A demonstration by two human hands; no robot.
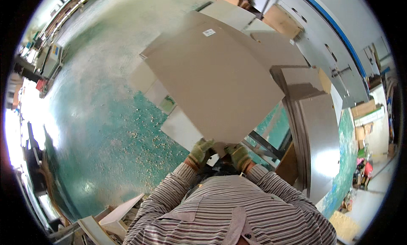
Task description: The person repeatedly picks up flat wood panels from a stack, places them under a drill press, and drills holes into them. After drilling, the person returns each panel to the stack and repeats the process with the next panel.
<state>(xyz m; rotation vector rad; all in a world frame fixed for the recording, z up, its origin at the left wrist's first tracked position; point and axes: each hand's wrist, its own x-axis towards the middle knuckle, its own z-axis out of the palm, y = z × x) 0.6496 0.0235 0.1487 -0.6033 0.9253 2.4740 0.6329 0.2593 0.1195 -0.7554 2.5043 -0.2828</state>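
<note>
Both hands working the near end of a broad grey-brown panel. It is lying out in front of my chest, overlapping a pale sheet on its left side and sitting left of the stacked panels.

Grip: left hand and right hand, both gloved, are closing on the near edge, a short gap separating them. Fingertips are hiding under the board, so I cannot tell how deep they are reaching.

Why so: I am probably pairing my hands close to my body to be steering a wide sheet without letting it twist. Whether the far end is resting on something or hanging free, I cannot tell.

Direction: the long axis seems to be running aslant, from far left toward near right, though the lens is bending the edges. The broad face is turning upward, its white label sitting toward the far end. The stack is standing close on my right, likely for easy reach; debris is littering the green floor at left.
</note>
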